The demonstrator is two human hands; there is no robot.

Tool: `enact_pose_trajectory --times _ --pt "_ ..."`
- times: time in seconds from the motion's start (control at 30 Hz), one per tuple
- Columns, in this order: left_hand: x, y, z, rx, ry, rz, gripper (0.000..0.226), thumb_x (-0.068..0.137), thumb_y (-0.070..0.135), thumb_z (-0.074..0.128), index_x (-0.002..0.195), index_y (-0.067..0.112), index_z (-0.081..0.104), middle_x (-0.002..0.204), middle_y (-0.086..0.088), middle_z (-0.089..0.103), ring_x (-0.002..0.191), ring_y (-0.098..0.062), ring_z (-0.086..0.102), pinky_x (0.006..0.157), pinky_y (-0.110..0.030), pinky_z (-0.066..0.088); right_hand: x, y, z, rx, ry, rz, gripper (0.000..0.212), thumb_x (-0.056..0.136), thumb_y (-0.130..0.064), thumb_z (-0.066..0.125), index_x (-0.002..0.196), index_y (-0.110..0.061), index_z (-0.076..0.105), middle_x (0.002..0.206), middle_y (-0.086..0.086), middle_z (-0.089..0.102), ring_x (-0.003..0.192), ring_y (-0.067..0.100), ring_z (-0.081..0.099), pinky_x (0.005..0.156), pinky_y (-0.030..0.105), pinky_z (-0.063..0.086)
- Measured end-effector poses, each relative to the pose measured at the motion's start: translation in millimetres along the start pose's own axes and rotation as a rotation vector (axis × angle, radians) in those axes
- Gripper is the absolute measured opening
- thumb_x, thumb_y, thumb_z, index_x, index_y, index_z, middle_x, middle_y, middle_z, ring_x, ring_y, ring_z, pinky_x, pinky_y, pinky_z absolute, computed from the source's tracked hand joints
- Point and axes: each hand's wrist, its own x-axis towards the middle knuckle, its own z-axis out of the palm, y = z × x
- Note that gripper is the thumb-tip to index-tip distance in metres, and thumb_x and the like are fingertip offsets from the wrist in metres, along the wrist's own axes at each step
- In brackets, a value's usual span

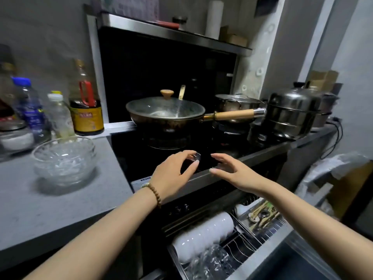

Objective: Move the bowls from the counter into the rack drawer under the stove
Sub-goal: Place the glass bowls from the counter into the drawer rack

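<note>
Head view: a person's two bare arms reach over the front edge of a black stove (129, 150) in a dim kitchen.
Left hand (171, 170): hovers above the stove's front edge, fingers curled, thumb and forefinger close together; a small glassy glint (197, 156) sits at the fingertips. Whether the hand pinches it or merely passes over it cannot be told.
Bracelet (154, 194): brown beads on the left wrist.
Right hand (236, 172): just right of the left hand, apart from it, fingers and thumb spread wide, holding nothing that shows.
Glass bowls (64, 158): clear bowls nested in a stack, upright on the grey counter (40, 209), left of the stove and well apart from both hands.
Drawer (268, 253): pulled open under the stove, below the right forearm, with a wire rack inside.
White bowls (203, 233): a row standing on edge at the left of the rack.
Clear glassware (212, 261): lies in the rack just in front of the white bowls; its shape is blurred.
Utensils (264, 215): spoons and chopsticks in the tray at the drawer's right rear.
Wok (165, 114): on the left burner under a glass lid with a wooden knob, its wooden handle pointing right.
Pot (236, 102): steel, lidded, behind the wok's handle.
Steamer (292, 114): tiered steel, on the stove's right end.
Bottles (86, 110): sauce and plastic bottles along the wall behind the glass bowls.
</note>
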Motion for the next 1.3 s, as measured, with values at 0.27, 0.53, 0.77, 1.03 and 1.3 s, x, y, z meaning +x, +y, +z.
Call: enact_pose_trajectory --times 0.27,0.53,0.77,1.03,1.3 --pt "-26 -42 -119 0.174 0.17 -0.079 0.043 0.094 0.044 0.042 0.132 0.026 0.047 0.129 0.008 0.055 0.123 -0.008 0.045 0.102 -0.03 0.04 47 -98 50 -0.007 -0.101 -0.195 0.06 0.088 -0.032 0.062 0.142 -0.023 0.037 0.148 -0.006 0.038 0.136 0.014 0.038 0.107 0.025 0.034" --pt "-69 -105 -193 0.258 0.289 -0.251 0.043 0.094 0.041 0.045 0.131 0.021 0.049 0.134 0.001 0.053 0.125 -0.014 0.044 0.098 -0.02 0.03 80 -160 125 -0.086 -0.254 -0.287 0.066 0.086 -0.039 0.063 0.144 -0.026 0.033 0.151 -0.006 0.035 0.139 0.014 0.034 0.111 0.031 0.034" --pt "-93 -153 -212 0.101 0.283 -0.456 0.056 0.091 0.047 0.047 0.139 0.02 0.037 0.146 -0.002 0.04 0.134 -0.018 0.035 0.109 -0.031 0.028 104 -182 178 -0.116 -0.319 -0.289 0.074 0.084 -0.04 0.066 0.146 -0.024 0.029 0.153 0.0 0.033 0.14 0.02 0.031 0.113 0.034 0.031" --pt "-97 -181 -195 -0.271 0.256 -0.622 0.083 0.083 0.062 0.044 0.149 0.023 0.012 0.157 -0.001 0.017 0.144 -0.02 0.018 0.116 -0.041 0.018 125 -181 205 -0.022 -0.286 -0.273 0.075 0.077 -0.043 0.071 0.142 -0.024 0.037 0.15 -0.005 0.037 0.137 0.012 0.033 0.106 0.024 0.028" --pt "-94 -185 -185 -0.4 0.334 -0.672 0.096 0.067 0.078 0.041 0.147 0.03 0.016 0.157 -0.002 0.018 0.144 -0.023 0.017 0.116 -0.048 0.02 129 -174 221 0.074 -0.19 -0.252 0.071 0.068 -0.046 0.078 0.13 -0.028 0.05 0.141 -0.007 0.047 0.131 0.011 0.041 0.103 0.022 0.028"
